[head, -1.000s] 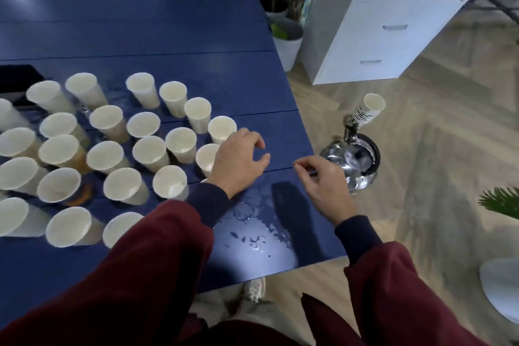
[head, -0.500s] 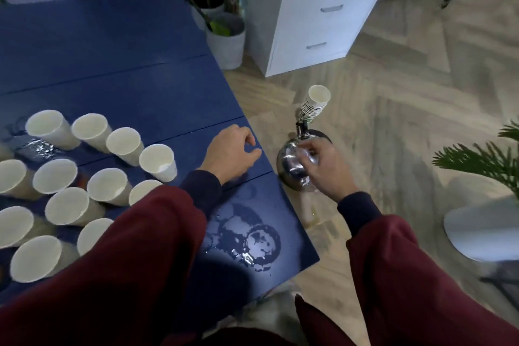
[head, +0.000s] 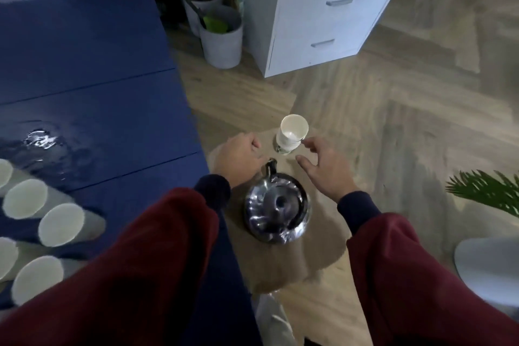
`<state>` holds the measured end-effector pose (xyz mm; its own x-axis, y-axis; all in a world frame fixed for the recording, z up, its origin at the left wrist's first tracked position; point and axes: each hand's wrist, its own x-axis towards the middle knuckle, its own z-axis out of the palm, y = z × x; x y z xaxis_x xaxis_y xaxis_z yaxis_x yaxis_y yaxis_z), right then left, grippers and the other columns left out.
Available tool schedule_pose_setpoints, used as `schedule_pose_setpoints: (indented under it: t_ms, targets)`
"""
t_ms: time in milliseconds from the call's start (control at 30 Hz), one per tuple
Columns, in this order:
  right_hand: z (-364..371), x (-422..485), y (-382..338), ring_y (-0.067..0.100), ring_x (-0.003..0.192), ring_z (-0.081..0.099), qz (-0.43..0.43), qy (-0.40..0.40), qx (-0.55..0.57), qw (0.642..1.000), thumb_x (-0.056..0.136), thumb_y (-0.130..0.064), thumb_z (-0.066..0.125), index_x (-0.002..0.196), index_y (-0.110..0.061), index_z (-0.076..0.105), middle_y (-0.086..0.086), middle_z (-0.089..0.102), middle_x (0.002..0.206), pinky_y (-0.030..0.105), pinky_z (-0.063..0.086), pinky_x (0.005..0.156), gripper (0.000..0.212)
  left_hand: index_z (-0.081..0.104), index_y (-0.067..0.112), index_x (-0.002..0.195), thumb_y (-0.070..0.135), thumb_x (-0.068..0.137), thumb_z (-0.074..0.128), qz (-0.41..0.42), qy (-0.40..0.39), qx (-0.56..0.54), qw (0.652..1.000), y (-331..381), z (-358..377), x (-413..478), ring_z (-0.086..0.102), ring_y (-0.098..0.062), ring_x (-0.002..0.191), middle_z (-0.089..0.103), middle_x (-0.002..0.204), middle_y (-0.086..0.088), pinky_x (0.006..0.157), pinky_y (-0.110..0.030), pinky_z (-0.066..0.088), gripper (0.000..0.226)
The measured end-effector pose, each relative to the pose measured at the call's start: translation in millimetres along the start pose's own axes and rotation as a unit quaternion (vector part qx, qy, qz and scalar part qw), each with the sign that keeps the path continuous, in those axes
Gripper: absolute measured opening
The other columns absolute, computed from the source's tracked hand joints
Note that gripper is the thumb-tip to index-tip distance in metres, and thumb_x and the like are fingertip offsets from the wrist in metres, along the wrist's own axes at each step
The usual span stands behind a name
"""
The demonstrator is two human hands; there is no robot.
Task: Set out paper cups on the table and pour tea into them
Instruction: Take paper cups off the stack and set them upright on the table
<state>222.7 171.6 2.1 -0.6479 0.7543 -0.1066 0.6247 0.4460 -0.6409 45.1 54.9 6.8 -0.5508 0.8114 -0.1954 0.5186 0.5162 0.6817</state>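
A shiny steel kettle [head: 276,205] stands on the wooden floor just right of the blue table [head: 92,109]. Beyond its spout stands a stack of white paper cups [head: 292,135]. My right hand [head: 323,170] hovers open over the kettle, fingers spread, with fingertips close to the stack's side but apart from it. My left hand [head: 238,157] hangs off the table's edge next to the spout, fingers loosely curled, holding nothing that shows. Several paper cups [head: 61,223] stand on the table at lower left.
A spill of liquid [head: 39,139] glistens on the table. A white drawer cabinet [head: 323,22] and grey plant pots [head: 222,36] stand behind. Palm leaves [head: 488,194] and a white rounded seat [head: 488,267] are at the right.
My right hand has let go of the kettle and opened beside the cup stack. My left hand has left the table and moved right toward the spout. The view has swung right.
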Motion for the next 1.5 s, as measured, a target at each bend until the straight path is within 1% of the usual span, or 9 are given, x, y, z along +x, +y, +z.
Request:
schedule_pose_setpoints:
  t_ms: [233,400,500,667,833,1033,1167,1367,1500]
  targets:
    - [-1,73,38,0.025,0.116,0.057,0.102,-0.014,0.119,0.988,0.093,-0.04,0.069,0.137,-0.006,0.049,0.011,0.057,0.13,0.042,0.047,0.101,0.058,0.051,0.013,0.108,0.035,0.054,0.075,-0.069,-0.077,-0.095,0.99,25,55,66,0.064,-0.029,0.095,0.065,0.105,-0.01,0.082,-0.043,0.054,0.063]
    - [8,103,42,0.023,0.11,0.057,0.195,-0.072,0.244,0.947,0.096,-0.055,0.056,0.133,-0.017,0.047,0.003,0.059,0.119,0.041,0.049,0.092,0.053,0.037,0.017,0.146,0.007,0.065,0.084,-0.112,-0.107,-0.174,0.972,20,65,95,0.053,-0.014,0.116,0.05,0.126,0.008,0.09,-0.033,0.053,0.094]
    - [15,110,46,0.02,0.106,0.057,0.23,-0.141,0.281,0.921,0.099,-0.06,0.046,0.138,-0.025,0.046,0.0,0.056,0.124,0.044,0.053,0.08,0.053,0.038,0.014,0.147,-0.007,0.07,0.079,-0.113,-0.156,-0.171,0.966,12,73,108,0.057,-0.017,0.116,0.053,0.127,0.007,0.085,-0.028,0.053,0.09]
    - [22,112,49,0.021,0.107,0.061,0.211,-0.139,0.337,0.907,0.101,-0.057,0.044,0.106,-0.038,0.057,-0.003,0.061,0.12,0.032,0.049,0.071,0.024,0.052,0.021,0.136,-0.003,0.069,0.078,-0.126,-0.163,-0.209,0.956,4,80,114,0.065,-0.017,0.112,0.066,0.119,0.001,0.09,-0.032,0.056,0.076]
    - [13,108,49,0.024,0.109,0.066,0.183,-0.111,0.342,0.915,0.104,-0.053,0.038,0.128,-0.025,0.06,-0.001,0.068,0.119,0.034,0.056,0.083,0.042,0.045,0.018,0.141,-0.001,0.072,0.083,-0.088,-0.14,-0.215,0.962,12,74,104,0.064,-0.01,0.106,0.06,0.123,0.004,0.079,-0.019,0.054,0.081]
    - [-16,98,17,0.035,0.09,0.073,0.17,-0.108,0.361,0.91,0.103,-0.049,0.047,0.114,-0.021,0.069,0.016,0.075,0.103,0.045,0.062,0.081,0.037,0.064,0.026,0.113,0.052,0.05,0.092,0.053,-0.001,-0.103,0.993,21,27,71,0.054,-0.006,0.086,0.05,0.102,0.006,0.07,-0.013,0.044,0.074]
    - [-25,79,-16,0.029,0.077,0.074,0.19,-0.211,0.396,0.873,0.104,-0.042,0.048,0.121,-0.005,0.064,0.02,0.075,0.094,0.038,0.062,0.07,0.044,0.05,0.026,0.088,0.063,0.044,0.091,0.059,0.019,-0.117,0.991,24,-9,33,0.05,-0.008,0.075,0.054,0.091,0.003,0.061,-0.019,0.037,0.071]
    - [-5,36,-97,0.024,0.076,0.073,0.132,-0.304,0.374,0.866,0.103,-0.043,0.048,0.118,-0.006,0.069,0.014,0.076,0.091,0.031,0.059,0.063,0.045,0.04,0.04,0.136,0.061,0.06,0.088,0.03,-0.004,-0.213,0.977,-7,-50,-46,0.064,0.0,0.099,0.065,0.112,0.016,0.083,-0.026,0.054,0.092]
    - [24,3,-152,0.019,0.074,0.07,0.064,-0.252,0.283,0.923,0.1,-0.052,0.052,0.097,-0.011,0.075,0.011,0.075,0.083,0.028,0.058,0.062,0.048,0.049,0.043,0.133,0.045,0.079,0.082,0.022,0.031,-0.272,0.962,-42,-73,-103,0.067,-0.004,0.102,0.07,0.112,0.014,0.087,-0.03,0.054,0.064]
